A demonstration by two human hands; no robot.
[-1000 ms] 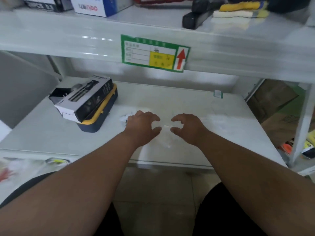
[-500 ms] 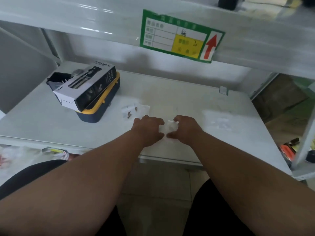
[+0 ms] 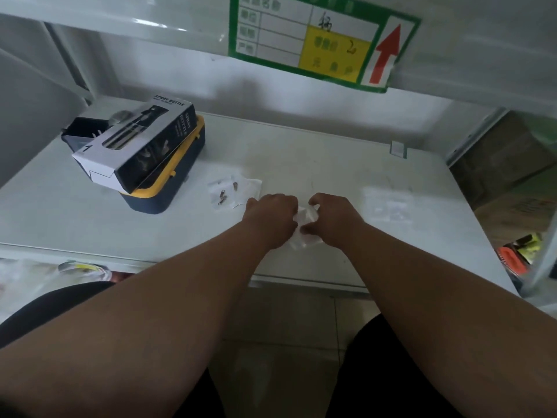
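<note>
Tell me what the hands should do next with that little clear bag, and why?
Probably pull the little clear bag open by drawing the two hands slightly apart. The left hand and the right hand both pinch it from opposite sides, crumpled between them. Other small bags with dark metal bits lie on the shelf just to its left.

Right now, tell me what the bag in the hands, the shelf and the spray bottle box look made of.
The bag: thin clear plastic film, glossy; it crumples and shows white highlights.
The shelf: probably painted metal, pale grey, smooth; soft sheen and scuffs.
The box: printed cardboard, semi-matte; a folded white flap at its end.
</note>
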